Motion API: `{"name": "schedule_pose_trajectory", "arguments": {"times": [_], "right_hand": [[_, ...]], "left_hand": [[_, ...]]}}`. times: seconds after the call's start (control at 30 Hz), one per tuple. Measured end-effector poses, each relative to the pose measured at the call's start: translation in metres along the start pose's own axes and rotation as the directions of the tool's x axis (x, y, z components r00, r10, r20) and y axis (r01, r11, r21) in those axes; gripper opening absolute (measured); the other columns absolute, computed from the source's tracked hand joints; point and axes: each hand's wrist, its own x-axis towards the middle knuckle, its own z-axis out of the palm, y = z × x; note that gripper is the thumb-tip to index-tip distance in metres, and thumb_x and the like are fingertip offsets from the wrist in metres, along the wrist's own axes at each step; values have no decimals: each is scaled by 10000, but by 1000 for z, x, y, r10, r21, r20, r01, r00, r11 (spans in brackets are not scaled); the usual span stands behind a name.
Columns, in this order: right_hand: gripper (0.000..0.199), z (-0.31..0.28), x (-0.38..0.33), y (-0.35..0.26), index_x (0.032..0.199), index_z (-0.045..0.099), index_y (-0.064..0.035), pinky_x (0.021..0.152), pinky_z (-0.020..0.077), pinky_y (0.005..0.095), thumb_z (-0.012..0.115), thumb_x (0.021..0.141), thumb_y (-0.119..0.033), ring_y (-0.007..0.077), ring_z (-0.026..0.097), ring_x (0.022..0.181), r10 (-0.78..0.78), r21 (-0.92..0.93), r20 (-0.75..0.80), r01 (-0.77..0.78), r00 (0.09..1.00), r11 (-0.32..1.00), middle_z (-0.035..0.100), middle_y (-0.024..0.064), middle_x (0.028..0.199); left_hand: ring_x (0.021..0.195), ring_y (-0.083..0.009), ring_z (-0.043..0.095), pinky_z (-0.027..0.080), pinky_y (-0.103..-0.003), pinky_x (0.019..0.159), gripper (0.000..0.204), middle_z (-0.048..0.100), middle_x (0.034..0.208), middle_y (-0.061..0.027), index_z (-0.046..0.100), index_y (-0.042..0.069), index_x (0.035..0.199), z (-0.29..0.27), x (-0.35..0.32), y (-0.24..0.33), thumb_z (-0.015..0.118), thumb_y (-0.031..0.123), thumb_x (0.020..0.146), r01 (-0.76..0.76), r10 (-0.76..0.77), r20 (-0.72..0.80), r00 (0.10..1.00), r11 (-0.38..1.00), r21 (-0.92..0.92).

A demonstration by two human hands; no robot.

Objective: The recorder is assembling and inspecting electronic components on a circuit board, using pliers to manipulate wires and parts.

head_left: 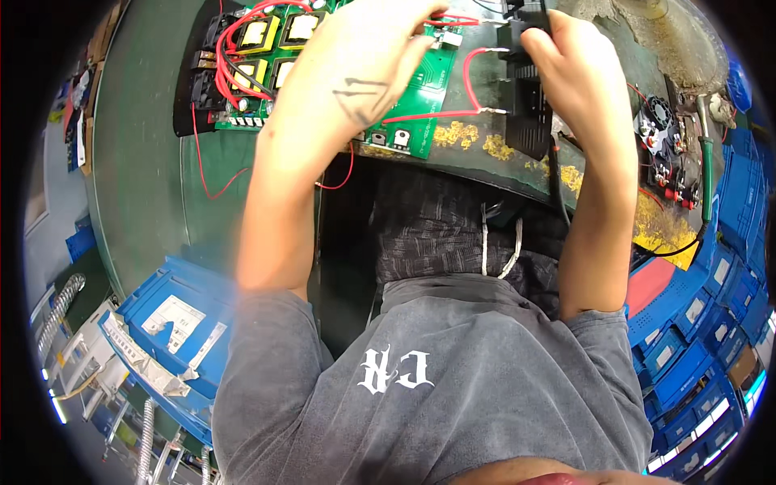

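A green circuit board with several yellow transformers lies at the top of the view. My left hand reaches over it, its fingers closed at a red wire near the top edge; the fingertips are partly cut off. To the right, a black slotted plastic panel stands across the bench edge. My right hand grips it, thumb on its near face and the other fingers partly hidden. Red leads with metal terminals run from the board side to the panel.
A black fan unit sits at the board's left end. On the right lie a soldering iron with a green handle and small fans with wired parts. Blue bins line the right; another blue bin stands lower left.
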Motion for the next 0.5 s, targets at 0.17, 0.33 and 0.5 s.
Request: {"name": "schedule_pose_trajectory", "arguments": {"times": [0.17, 0.33, 0.5], "right_hand": [[341, 19, 11, 10, 930, 637, 65, 744, 497, 491, 575, 932, -271, 457, 652, 824, 260, 209, 86, -273, 962, 939, 655, 285, 823], [367, 28, 9, 21, 973, 653, 58, 764, 502, 495, 570, 934, -297, 458, 659, 845, 271, 183, 102, -286, 957, 941, 663, 284, 841], [244, 12, 5, -4, 889, 615, 33, 763, 497, 557, 574, 907, -207, 489, 630, 812, 190, 154, -39, -182, 981, 971, 651, 291, 841]], "left_hand": [[894, -188, 681, 553, -321, 827, 360, 706, 1022, -77, 676, 39, 1261, -16, 1, -14, 672, 34, 902, -73, 37, 282, 959, 990, 120], [950, -180, 709, 565, -306, 860, 367, 745, 1057, -78, 711, 55, 1237, -12, 2, -27, 712, 8, 873, -80, 150, 373, 916, 977, -197], [860, -167, 738, 580, -272, 784, 207, 772, 927, -61, 779, 54, 1072, 10, 3, -37, 763, 62, 866, -192, 230, 227, 946, 965, -179]]}}
